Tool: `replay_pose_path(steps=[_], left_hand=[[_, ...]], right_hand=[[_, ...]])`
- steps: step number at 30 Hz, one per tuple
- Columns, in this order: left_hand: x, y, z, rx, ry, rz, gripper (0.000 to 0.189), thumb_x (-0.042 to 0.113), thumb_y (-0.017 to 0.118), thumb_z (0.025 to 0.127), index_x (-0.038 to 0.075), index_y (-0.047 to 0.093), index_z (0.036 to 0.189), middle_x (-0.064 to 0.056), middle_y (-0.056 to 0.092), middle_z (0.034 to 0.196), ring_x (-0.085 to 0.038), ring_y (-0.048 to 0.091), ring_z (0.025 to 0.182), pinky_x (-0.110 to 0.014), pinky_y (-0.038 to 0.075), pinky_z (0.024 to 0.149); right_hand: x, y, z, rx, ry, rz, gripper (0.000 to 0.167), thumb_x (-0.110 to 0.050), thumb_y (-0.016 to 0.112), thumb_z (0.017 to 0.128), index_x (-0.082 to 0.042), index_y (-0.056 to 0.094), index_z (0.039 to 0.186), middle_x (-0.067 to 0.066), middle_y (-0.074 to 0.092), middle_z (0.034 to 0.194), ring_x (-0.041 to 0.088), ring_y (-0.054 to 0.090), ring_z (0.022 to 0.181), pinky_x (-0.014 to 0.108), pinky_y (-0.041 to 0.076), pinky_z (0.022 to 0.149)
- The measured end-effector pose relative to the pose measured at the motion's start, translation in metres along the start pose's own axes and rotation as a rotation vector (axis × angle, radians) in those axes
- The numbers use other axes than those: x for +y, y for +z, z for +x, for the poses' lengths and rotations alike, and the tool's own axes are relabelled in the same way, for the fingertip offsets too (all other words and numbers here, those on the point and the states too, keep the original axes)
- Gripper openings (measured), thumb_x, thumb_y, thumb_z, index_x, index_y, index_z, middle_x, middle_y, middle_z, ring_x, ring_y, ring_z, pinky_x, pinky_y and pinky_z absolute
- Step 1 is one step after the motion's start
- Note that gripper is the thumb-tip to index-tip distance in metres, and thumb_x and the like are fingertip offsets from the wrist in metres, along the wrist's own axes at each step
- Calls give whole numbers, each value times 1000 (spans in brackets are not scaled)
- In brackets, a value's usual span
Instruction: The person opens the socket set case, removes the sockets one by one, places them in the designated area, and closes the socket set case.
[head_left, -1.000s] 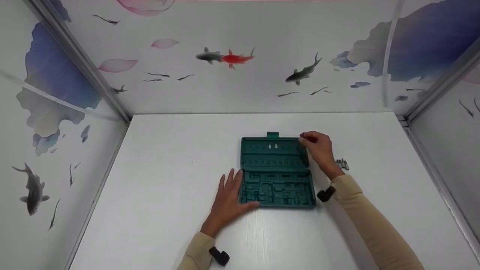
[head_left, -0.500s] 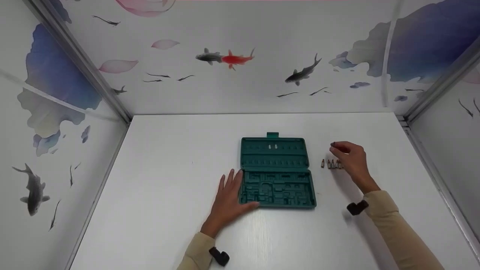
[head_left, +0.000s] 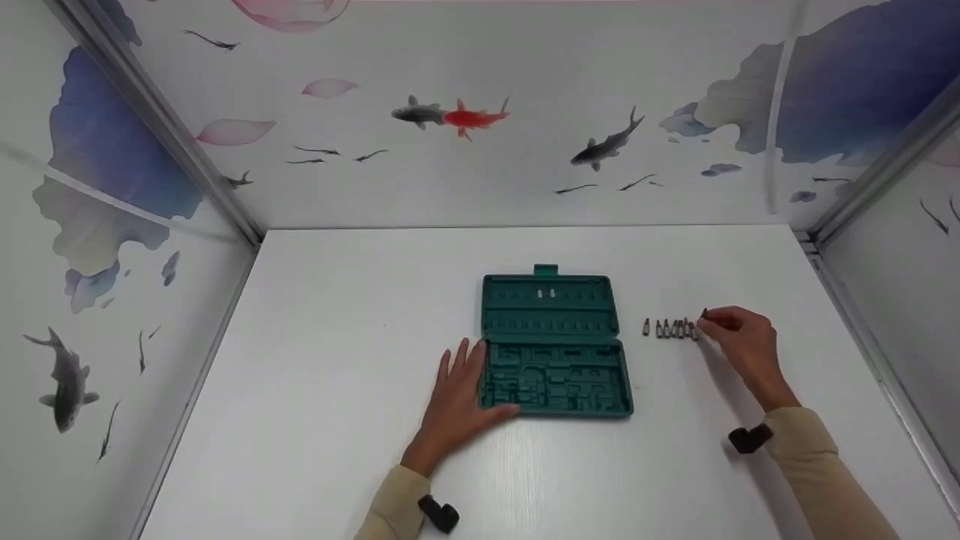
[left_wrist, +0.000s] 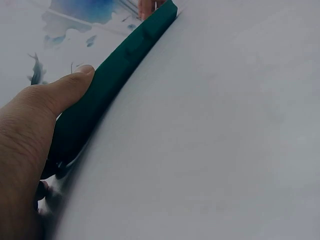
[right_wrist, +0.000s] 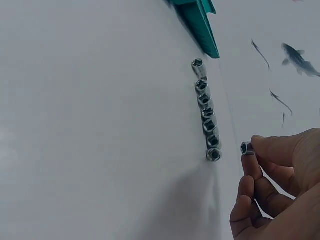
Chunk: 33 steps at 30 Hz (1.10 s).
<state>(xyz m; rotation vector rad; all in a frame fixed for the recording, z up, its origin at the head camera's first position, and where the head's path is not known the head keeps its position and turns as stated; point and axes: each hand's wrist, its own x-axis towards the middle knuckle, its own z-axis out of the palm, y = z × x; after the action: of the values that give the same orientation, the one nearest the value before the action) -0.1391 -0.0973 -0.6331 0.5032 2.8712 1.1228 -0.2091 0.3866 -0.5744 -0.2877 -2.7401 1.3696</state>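
Observation:
In the head view a green plastic case (head_left: 550, 337) lies unfolded on the white table. My left hand (head_left: 454, 405) rests at its near left corner, fingers straight along the left side and thumb against the front wall. The left wrist view shows that thumb (left_wrist: 80, 80) on the wall; the other fingers are mostly hidden. My right hand (head_left: 742, 345) pinches a small metal socket (right_wrist: 246, 148) between thumb and index finger. It is held off the table near the right end of a row of several sockets (right_wrist: 208, 113), which stand upright.
Two small pale pieces (head_left: 546, 293) sit in the far half of the case. A latch tab (head_left: 546, 269) sticks out from its far edge. White table surface (head_left: 337, 337) extends left of the case, and printed wall panels (head_left: 480, 180) enclose the back and sides.
My right hand has moved from the case's far right corner to the right and nearer, carrying the socket to the row's end. My left hand and the case have stayed put.

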Motion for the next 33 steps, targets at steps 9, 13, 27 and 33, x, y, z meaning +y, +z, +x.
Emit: replay_pose_path(steps=[9,13,27,33], left_hand=[[0,1,0,7,-7,5,121,77,75,90,11,23,177,-16,20,183,-34,12,171,-58,8,137],[-1,1,0,6,-7,0,121,78,75,90,11,23,177,-16,19,183,-35,11,171,-58,8,137],[-2,2,1,2,0,14,122,80,73,90,11,22,177,-14,20,183,-32,11,171,-56,6,137],[-1,1,2,-1,-1,1,122,79,74,90,10,23,177,-15,20,183,-33,12,171,-57,7,137]], right_hand=[[13,1,-7,-4,48,-69,41,-30,75,107,5,75,130,25,74,125,17,63,99,16,53,71],[18,3,-8,11,43,-81,41,-30,75,107,4,76,130,25,74,126,22,63,105,12,50,74],[20,11,-12,71,7,-75,39,-33,75,107,2,81,125,22,78,123,7,62,100,12,48,76],[22,13,-11,85,1,-81,37,-33,75,107,0,83,122,20,80,118,-2,61,92,13,49,76]])
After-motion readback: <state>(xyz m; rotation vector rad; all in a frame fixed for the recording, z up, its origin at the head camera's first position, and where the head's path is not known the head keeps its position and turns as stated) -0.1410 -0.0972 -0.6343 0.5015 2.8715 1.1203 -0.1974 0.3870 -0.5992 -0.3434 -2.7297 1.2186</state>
